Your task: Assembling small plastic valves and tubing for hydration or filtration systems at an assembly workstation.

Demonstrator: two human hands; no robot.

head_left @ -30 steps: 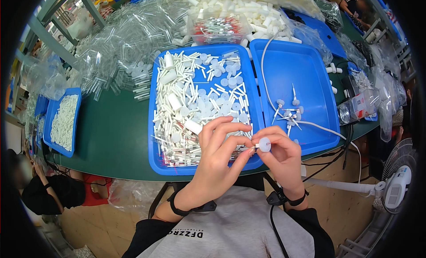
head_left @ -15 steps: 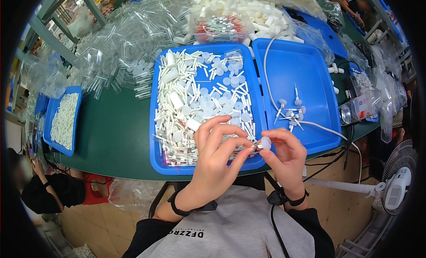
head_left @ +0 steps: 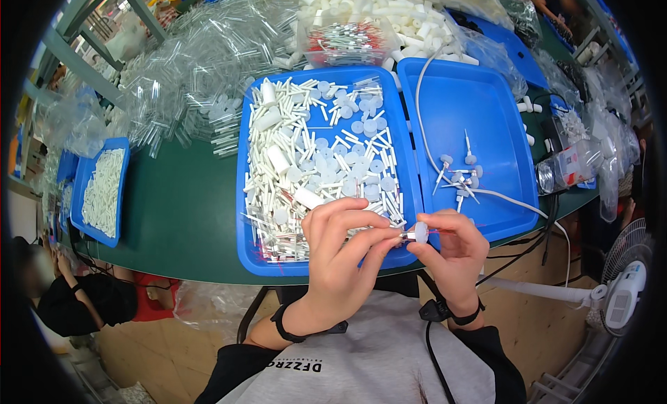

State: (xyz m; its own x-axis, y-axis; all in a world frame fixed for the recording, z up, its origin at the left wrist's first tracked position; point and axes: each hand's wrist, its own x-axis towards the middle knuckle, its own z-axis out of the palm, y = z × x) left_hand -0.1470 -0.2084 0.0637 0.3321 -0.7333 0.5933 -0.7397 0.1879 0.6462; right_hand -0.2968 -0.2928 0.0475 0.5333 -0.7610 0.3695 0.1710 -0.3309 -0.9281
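Note:
Over the right front edge of the parts-filled blue tray (head_left: pixel 248 227), both hands meet at one small piece. It has a translucent white plastic disc (head_left: pixel 421 232) with a short narrow stem. My left hand (head_left: pixel 342 254) pinches the stem's end between thumb and index finger, its other fingers curled loosely above. On the disc's other side, my right hand (head_left: pixel 455 254) closes thumb and fingertips around it, where a thin red wire shows. Under the hands the tray holds white sticks (head_left: pixel 281 227), translucent discs (head_left: pixel 372 193) and several thick white cylinders (head_left: pixel 278 159).
A second blue tray (head_left: pixel 465 84) on the right holds several disc-and-stem pieces (head_left: pixel 464 179) and a grey cable (head_left: pixel 420 112). Clear tubes (head_left: pixel 201 63) pile up behind, beside a box of red-and-white wire parts (head_left: pixel 347 43). A white fan (head_left: pixel 625 293) stands right; another person (head_left: pixel 83 300) sits left.
The view has shifted slightly. The disc has turned a little and moved right, and more of the stem shows between the two hands' fingertips.

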